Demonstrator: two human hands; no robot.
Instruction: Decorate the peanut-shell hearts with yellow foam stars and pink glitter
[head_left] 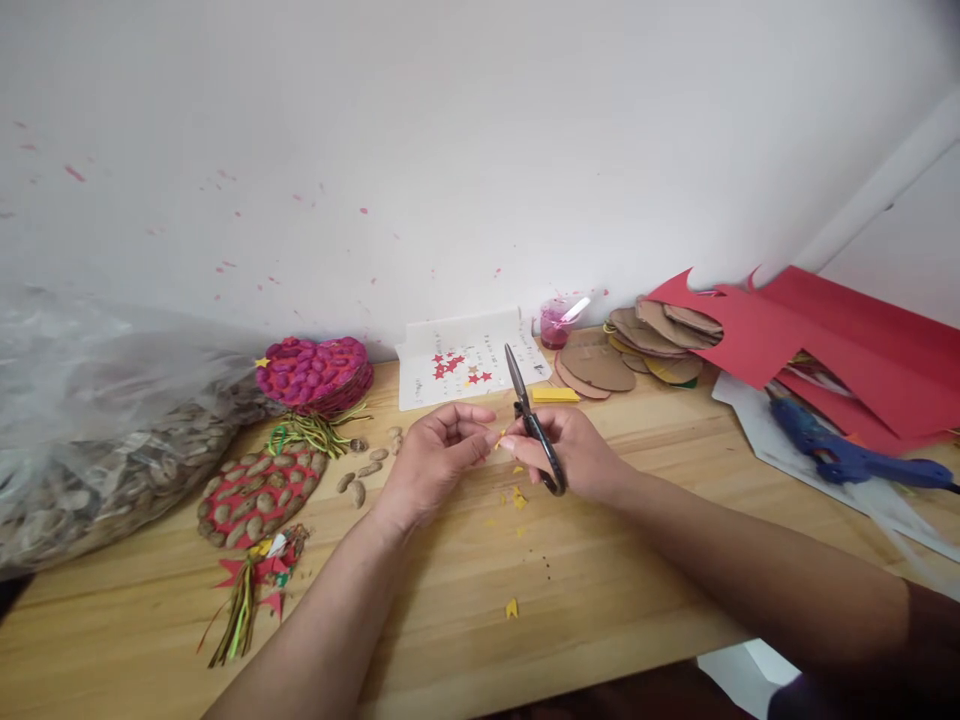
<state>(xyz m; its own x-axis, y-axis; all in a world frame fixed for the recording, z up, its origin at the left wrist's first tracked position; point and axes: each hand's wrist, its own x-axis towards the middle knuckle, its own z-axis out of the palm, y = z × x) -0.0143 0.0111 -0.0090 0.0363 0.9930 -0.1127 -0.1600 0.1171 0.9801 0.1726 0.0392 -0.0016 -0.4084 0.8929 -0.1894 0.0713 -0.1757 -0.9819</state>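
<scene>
A pair of black-handled scissors [537, 432] rests in my right hand [577, 455], its closed blades pointing up and away from me. The thumb and fingers of that hand also reach a tiny yellow paper piece [500, 438]. From the other side, my left hand [444, 455] pinches this piece between its fingertips; its exact shape is too small to tell. Below the hands, yellow paper scraps [519, 498] lie on the wooden table [600, 600], with another yellow scrap [511, 608] nearer the front edge. Red paper stars [448, 366] lie on a printed white sheet [420, 388] behind the hands.
On the left are a plastic bag of peanuts [112, 470], a peanut-covered disc [262, 490], a pink bumpy disc [315, 372] and loose peanuts [358, 493]. At the right are cardboard discs [598, 362], a paint cup [555, 328], red paper [847, 350] and a blue glue gun [847, 450].
</scene>
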